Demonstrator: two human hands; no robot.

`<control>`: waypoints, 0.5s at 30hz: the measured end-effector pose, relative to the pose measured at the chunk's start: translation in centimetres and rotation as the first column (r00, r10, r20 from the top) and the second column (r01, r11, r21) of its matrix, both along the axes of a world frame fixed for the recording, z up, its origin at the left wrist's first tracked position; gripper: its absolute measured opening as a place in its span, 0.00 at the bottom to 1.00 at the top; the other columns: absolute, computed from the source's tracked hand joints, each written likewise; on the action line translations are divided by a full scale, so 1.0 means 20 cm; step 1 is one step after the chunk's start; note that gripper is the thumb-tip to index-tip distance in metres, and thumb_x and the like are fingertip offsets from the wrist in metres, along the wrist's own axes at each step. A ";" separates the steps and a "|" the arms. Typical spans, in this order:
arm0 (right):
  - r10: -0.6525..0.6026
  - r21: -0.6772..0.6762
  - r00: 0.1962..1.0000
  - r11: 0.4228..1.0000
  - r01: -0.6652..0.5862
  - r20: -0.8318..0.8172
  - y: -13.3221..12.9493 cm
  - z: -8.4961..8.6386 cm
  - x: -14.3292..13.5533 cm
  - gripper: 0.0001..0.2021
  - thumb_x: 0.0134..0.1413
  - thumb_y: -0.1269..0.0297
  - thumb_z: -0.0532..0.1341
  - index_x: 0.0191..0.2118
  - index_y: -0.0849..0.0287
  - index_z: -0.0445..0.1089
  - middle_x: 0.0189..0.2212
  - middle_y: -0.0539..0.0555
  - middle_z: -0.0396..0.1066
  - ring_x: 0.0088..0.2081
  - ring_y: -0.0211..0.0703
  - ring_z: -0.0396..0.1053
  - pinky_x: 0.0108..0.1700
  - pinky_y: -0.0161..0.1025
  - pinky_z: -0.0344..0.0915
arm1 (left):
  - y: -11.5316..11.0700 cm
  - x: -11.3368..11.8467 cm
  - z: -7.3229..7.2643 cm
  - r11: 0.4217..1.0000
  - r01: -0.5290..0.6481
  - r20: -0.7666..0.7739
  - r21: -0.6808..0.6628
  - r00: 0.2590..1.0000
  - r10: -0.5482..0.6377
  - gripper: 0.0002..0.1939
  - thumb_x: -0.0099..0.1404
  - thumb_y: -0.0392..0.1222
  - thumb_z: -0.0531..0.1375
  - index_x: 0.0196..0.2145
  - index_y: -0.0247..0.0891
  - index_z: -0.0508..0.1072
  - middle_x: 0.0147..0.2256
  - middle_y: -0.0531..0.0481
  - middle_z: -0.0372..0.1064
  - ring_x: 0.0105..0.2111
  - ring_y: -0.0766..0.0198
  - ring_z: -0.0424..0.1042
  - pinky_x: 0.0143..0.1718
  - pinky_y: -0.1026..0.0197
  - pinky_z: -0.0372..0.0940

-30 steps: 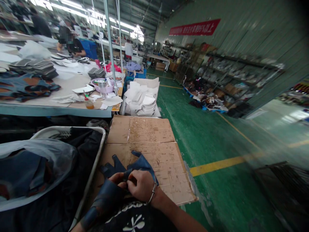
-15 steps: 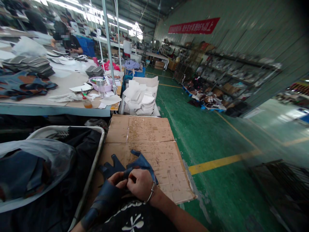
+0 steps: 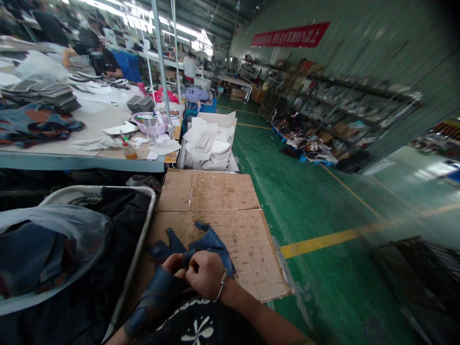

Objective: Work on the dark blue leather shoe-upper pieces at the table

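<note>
Evidently both hands are pinching a dark blue leather piece point(image 3: 210, 243) low over the cardboard sheet point(image 3: 219, 201): right hand point(image 3: 204, 274) clenched on its edge, left hand point(image 3: 173, 266) gripping beside it. Separating or folding seems underway; next calls for a steady pull. A wire-rimmed cart point(image 3: 149, 211) stands left.

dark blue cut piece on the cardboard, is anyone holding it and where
Yes. Both hands, left hand and right hand, pinch the dark blue cut piece at its near edge; the rest lies on the cardboard sheet.
</note>
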State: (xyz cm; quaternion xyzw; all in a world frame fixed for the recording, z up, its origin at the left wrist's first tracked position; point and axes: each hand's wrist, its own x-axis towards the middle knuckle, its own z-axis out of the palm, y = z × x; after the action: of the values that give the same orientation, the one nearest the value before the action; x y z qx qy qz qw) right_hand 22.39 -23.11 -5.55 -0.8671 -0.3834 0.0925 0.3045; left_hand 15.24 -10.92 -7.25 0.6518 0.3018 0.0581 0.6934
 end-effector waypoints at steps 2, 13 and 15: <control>0.035 0.009 0.999 0.999 -0.035 -0.003 -0.01 0.00 0.02 0.03 0.47 0.70 0.59 0.26 0.59 0.69 0.27 0.55 0.76 0.29 0.40 0.71 0.32 0.35 0.61 | 0.01 0.00 0.01 0.997 -0.001 0.018 0.083 1.000 -0.001 0.15 0.37 0.42 0.61 0.27 0.38 0.71 0.28 0.45 0.74 0.34 0.50 0.73 0.40 0.52 0.68; 0.164 0.221 0.972 0.967 -0.125 -0.170 -0.11 0.01 0.11 0.09 0.56 0.68 0.56 0.44 0.58 0.66 0.28 0.49 0.75 0.29 0.39 0.73 0.33 0.33 0.64 | 0.03 -0.02 -0.03 0.975 0.001 0.028 -0.223 1.000 0.006 0.18 0.36 0.40 0.71 0.28 0.35 0.74 0.26 0.48 0.75 0.28 0.56 0.73 0.32 0.58 0.67; 0.149 0.304 0.953 0.951 -0.065 -0.264 -0.11 0.00 0.10 0.12 0.58 0.66 0.56 0.48 0.58 0.65 0.27 0.49 0.76 0.30 0.38 0.74 0.35 0.33 0.66 | 0.03 -0.02 -0.03 0.955 -0.035 0.009 -0.293 0.999 0.039 0.17 0.37 0.39 0.71 0.28 0.35 0.74 0.25 0.49 0.75 0.25 0.59 0.72 0.29 0.60 0.66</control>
State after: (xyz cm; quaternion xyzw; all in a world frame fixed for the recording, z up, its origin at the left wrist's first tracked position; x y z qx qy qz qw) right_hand 24.42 -25.33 -5.61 -0.7681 -0.3921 0.1750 0.4751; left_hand 14.75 -10.36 -7.84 0.5357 0.3142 0.0306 0.7832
